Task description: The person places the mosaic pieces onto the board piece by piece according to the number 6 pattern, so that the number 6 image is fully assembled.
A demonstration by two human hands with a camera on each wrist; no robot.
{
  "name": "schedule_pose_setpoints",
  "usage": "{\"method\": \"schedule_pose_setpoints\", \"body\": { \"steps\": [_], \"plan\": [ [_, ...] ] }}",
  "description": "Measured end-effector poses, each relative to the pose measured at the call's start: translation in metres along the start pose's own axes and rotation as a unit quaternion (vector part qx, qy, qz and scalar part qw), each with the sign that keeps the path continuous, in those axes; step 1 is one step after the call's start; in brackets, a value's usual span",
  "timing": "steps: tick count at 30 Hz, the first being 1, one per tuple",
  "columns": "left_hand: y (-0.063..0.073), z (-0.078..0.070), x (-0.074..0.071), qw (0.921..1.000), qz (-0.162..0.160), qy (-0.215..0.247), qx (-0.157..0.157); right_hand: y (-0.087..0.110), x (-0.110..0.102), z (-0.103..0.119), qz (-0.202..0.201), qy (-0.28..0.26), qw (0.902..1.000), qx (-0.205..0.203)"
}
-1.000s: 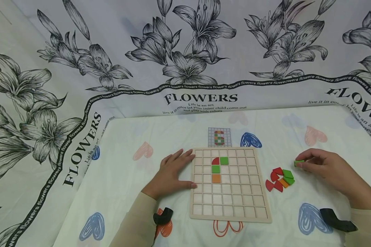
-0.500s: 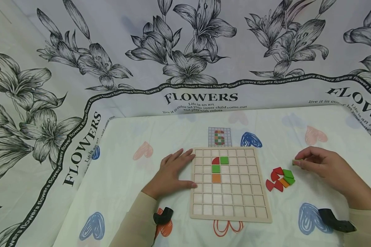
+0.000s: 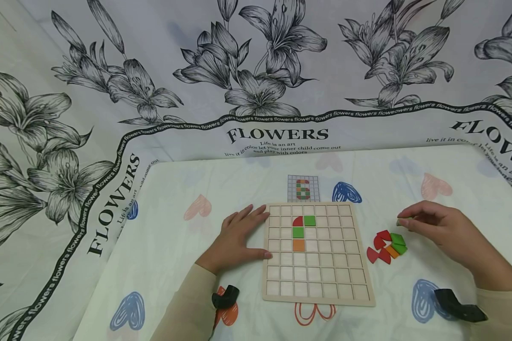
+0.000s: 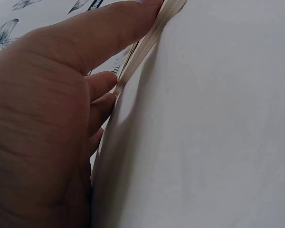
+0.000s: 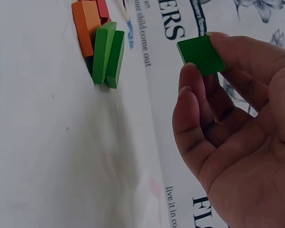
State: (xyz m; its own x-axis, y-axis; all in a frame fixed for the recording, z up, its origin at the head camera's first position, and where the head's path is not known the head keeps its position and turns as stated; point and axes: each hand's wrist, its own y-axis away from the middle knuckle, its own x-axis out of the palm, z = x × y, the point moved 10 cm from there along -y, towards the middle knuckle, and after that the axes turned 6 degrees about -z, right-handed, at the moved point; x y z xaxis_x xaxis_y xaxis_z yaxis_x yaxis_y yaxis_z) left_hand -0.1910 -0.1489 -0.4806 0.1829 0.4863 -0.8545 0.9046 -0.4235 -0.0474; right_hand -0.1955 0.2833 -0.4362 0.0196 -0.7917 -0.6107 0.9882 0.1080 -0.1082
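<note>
A green square tile (image 5: 202, 55) is pinched between the thumb and fingers of my right hand (image 3: 441, 228), held just beyond the loose pile on the right. My left hand (image 3: 234, 240) rests at the left edge of the wooden grid board (image 3: 324, 302), thumb and fingertips touching its rim with the fingers spread. On the board lie a red quarter-round tile (image 3: 297, 221), two green squares, one of them at the upper right (image 3: 309, 220), and an orange square (image 3: 298, 245). In the left wrist view the thumb (image 4: 114, 28) presses the board's side (image 4: 147, 45).
Several red, green and orange tiles, among them a red one (image 3: 384, 256) and an orange one (image 3: 391, 251), lie right of the board. Behind it is a gridded pattern card (image 3: 292, 189) showing a coloured figure like a 6. A white heart-print cloth (image 3: 162, 265) covers the table.
My right hand has moved slightly left with the green tile, which turns between the fingers. The left hand and the board stay in place.
</note>
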Motion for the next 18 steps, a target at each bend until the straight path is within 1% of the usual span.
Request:
{"method": "schedule_pose_setpoints", "body": {
  "steps": [3,11,18],
  "plan": [
    [0.0,0.0,0.0,1.0,0.0,-0.002,-0.002,0.0,0.001,0.003,0.003,0.003,1.0,-0.007],
    [0.0,0.001,0.0,1.0,-0.001,-0.003,-0.006,0.0,0.003,0.009,0.0,0.01,0.9999,-0.008],
    [0.0,0.0,-0.001,1.0,-0.004,-0.001,-0.008,0.0,0.007,0.018,0.005,-0.02,0.9996,-0.017]
  ]
}}
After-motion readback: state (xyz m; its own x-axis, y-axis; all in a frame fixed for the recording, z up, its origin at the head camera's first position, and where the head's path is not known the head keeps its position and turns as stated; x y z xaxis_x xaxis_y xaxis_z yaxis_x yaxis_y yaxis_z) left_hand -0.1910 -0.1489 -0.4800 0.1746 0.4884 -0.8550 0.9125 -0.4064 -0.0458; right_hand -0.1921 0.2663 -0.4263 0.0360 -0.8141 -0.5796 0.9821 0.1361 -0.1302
